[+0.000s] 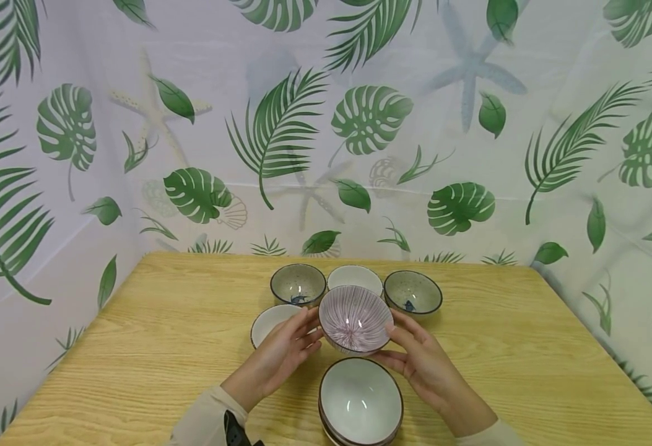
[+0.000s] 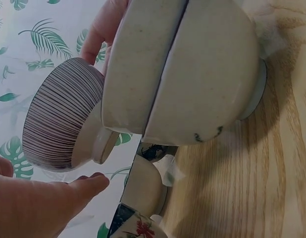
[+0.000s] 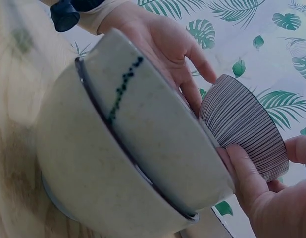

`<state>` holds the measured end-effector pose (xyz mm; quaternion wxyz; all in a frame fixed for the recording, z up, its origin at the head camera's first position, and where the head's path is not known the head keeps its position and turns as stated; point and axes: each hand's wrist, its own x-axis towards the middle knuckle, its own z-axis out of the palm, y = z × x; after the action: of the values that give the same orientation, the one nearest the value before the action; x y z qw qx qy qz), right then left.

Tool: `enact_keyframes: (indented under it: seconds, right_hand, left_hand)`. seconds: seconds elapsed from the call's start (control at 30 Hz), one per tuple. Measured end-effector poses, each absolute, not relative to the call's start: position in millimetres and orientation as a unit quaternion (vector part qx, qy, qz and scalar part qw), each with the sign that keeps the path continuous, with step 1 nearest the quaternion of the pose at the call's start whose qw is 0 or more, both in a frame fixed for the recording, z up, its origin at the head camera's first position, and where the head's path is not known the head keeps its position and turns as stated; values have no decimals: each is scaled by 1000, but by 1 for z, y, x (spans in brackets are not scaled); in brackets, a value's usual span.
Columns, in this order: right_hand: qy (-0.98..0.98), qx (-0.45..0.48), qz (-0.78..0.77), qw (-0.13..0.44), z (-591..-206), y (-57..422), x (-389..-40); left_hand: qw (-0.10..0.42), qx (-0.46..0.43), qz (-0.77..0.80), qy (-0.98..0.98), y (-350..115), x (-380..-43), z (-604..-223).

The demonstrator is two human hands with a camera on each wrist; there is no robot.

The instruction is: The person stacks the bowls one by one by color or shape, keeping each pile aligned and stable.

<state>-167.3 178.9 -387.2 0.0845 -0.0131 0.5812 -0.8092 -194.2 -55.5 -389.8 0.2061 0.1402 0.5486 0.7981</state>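
A stack of bowls [image 1: 361, 401] stands at bottom centre. Just above it, at mid-frame, hangs a striped bowl [image 1: 355, 317]: the left hand [image 1: 282, 354] spreads its fingers beside it; the right hand [image 1: 423, 362] pinches its edge.

Long-sleeved top, pale cream-beige, looks plain from where I stand. Left sleeve [image 1: 205, 418] ends at the wrist; right sleeve [image 1: 490, 435] matches in colour, just the cuff end in sight. Black device [image 1: 235, 428] worn at the left cuff, shiny and rounded at one end, with a dark band [image 3: 87, 4] next to it, make unclear. Left hand [image 1: 283, 353] bare, right hand [image 1: 423, 365] bare, slender fingers on both.
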Motion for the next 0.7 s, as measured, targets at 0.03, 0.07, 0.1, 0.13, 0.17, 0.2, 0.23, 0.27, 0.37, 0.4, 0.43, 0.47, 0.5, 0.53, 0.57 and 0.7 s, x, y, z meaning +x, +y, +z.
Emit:
enact_keyframes:
  seconds: [0.03,0.07,0.1,0.13,0.17,0.2,0.23,0.27,0.37,0.4,0.43,0.47,0.5,0.53,0.57,0.7]
  right_hand:
    - [582,-15,-808,86,-387,179,-167]
    - [582,-15,-809,87,-387,179,-166]
    - [581,-15,-809,88,-386,179,-166]
    - [580,-16,-809,90,-386,179,-165]
    - [581,-18,-808,91,-386,179,-165]
    - [584,-22,-806,93,-386,179,-164]
    - [583,-22,-806,95,-385,179,-164]
    - [583,-20,-806,96,-385,179,-163]
    - [584,-19,-805,97,-384,178,-162]
    - [587,-21,-803,97,-384,177,-161]
    - [587,-21,-803,97,-384,177,-161]
    - [589,-23,-802,97,-384,177,-160]
    - [590,-27,-802,96,-383,176,-160]
    - [591,-29,-800,97,-383,176,-159]
    - [593,-31,-799,97,-383,176,-159]
    - [595,-30,-797,99,-382,175,-157]
  left_hand:
    - [206,142,797,549,-56,-194,-390]
    - [208,144,797,549,-56,-194,-390]
    - [208,143,796,550,-57,-193,-390]
    - [209,144,795,551,-57,-193,-390]
    - [209,144,794,552,-58,-192,-390]
    - [210,142,794,553,-58,-192,-389]
    - [210,140,793,554,-59,-191,-389]
    - [212,138,793,554,-59,-191,-388]
    - [215,137,792,554,-59,-190,-388]
    - [216,136,792,554,-58,-190,-388]
    - [216,135,793,553,-58,-189,-388]
    - [217,134,795,551,-58,-189,-388]
    - [217,131,796,549,-57,-189,-388]
    - [217,129,798,547,-57,-188,-389]
    - [216,127,800,545,-56,-187,-389]
    - [220,120,803,540,-54,-185,-389]
